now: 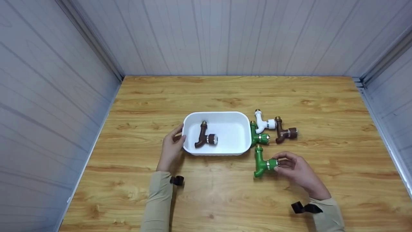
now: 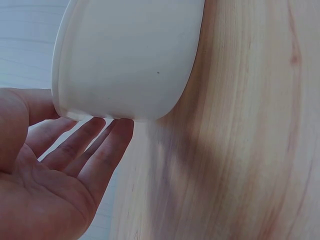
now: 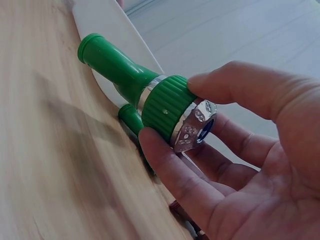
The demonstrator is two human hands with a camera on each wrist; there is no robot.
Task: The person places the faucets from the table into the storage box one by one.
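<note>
Right hand (image 1: pixel 302 173), fingers pinching the knob (image 3: pixel 170 105) of 1 green tap (image 1: pixel 259 163); left hand (image 1: pixel 170 149), fingers gripping the white tray (image 1: pixel 230 135), which lies forward-left of the tap

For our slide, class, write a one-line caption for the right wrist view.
Right hand pinching a green tap by its ribbed knob, a white tub behind.

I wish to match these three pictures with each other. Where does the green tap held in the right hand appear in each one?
Head: the green tap is right of and below the centre, its knob pinched by the right hand.
Left wrist: it is not in this picture.
Right wrist: it is near the upper middle, its ribbed knob between thumb and fingers.
Shared landmark: the white tub, visible in all three.
</note>
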